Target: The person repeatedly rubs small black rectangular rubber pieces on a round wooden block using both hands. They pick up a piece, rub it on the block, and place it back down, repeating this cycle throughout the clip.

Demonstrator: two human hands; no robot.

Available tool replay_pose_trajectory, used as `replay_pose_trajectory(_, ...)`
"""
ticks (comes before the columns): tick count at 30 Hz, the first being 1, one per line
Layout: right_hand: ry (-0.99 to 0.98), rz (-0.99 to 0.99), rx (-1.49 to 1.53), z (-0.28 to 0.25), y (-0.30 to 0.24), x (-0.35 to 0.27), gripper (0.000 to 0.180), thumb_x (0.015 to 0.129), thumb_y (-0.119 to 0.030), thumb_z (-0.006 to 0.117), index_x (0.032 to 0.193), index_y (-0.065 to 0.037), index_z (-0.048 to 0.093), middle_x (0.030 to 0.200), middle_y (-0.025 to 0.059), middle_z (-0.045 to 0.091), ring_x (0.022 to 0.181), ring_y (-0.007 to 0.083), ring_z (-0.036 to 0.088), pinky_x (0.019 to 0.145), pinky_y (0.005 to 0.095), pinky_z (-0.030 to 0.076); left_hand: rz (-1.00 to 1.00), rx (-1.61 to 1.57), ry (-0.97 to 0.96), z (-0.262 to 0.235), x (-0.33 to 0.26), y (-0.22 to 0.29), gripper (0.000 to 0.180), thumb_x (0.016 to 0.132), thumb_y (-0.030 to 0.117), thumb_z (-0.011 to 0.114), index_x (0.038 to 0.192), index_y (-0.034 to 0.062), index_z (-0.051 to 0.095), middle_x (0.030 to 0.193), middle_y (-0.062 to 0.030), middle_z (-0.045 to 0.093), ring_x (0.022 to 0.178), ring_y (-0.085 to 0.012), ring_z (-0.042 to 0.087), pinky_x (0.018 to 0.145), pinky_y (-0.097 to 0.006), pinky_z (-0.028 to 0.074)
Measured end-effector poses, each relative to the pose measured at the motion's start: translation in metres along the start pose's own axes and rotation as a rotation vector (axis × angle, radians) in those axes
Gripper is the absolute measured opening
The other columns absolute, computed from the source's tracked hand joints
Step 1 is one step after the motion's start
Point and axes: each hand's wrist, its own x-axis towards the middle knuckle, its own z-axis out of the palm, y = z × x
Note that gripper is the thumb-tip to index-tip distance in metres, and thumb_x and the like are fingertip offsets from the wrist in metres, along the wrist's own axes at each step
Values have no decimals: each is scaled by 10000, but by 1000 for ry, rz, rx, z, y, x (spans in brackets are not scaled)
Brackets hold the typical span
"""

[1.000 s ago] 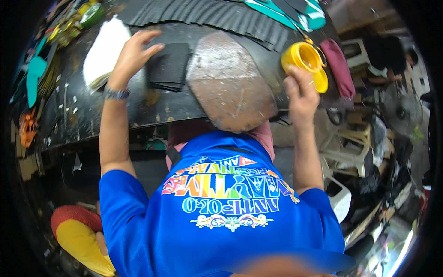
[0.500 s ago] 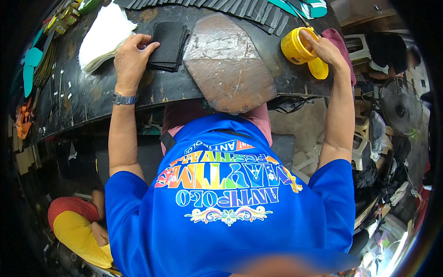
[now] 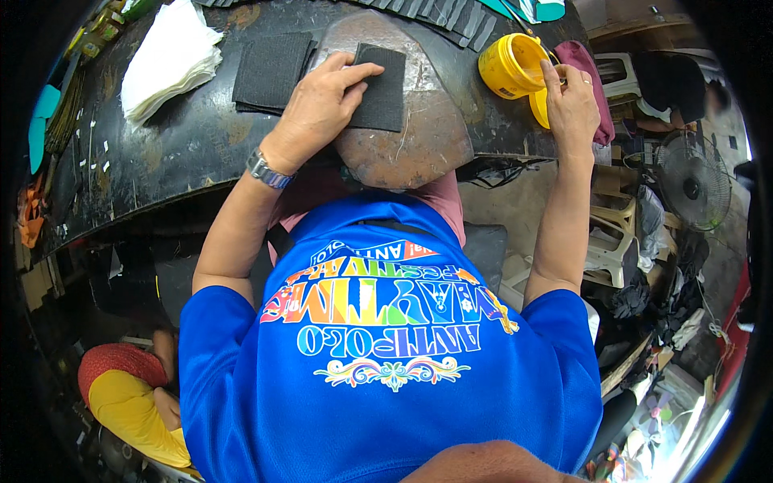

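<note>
A black rectangular fabric-like piece (image 3: 382, 92) lies on a worn brown board (image 3: 427, 145) in front of me. My left hand (image 3: 322, 101) has its index finger and thumb on top of the piece's left side; the other fingers are bent and partly hidden. Left of the board rests a stack of similar black pieces (image 3: 270, 68). My right hand (image 3: 573, 105) is at the open mouth of a yellow tub (image 3: 507, 68), its thumb and fingertips brought together. Whatever they may pinch is too small to make out.
Folded white sheets (image 3: 171, 64) lie at the left of the dark table (image 3: 185, 153). Overlapping dark strips (image 3: 451, 20) line the far side. A maroon cloth (image 3: 588, 80) sits right of the tub. A person in yellow (image 3: 133, 410) is at lower left; a fan (image 3: 692, 181) stands right.
My left hand has moved right from the stack, and a black piece now lies on the board under it. My right fingers have come out of the tub to its rim.
</note>
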Motion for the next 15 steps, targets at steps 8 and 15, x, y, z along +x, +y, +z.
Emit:
replay_pose_trajectory(8, -534, -69, 352, -18, -46, -51, 390, 968, -379, 690, 943, 5, 753, 844, 136, 647, 804, 220, 625, 773, 334, 490, -24, 115, -52, 5, -5, -3, 390, 892, 219, 731, 1264, 113, 681, 1109, -156, 624, 1044, -361, 639, 909, -420, 526)
replay_pose_trajectory(15, -143, -410, 724, 69, -106, -63, 381, 965, -313, 669, 1310, -153, 690, 1427, 192, 538, 1348, 381, 457, 1131, 452, 363, -62, 229, -160, 3, 1, -4, 467, 916, 243, 718, 1371, 180, 632, 1263, -193, 602, 1146, -375, 624, 979, -414, 513)
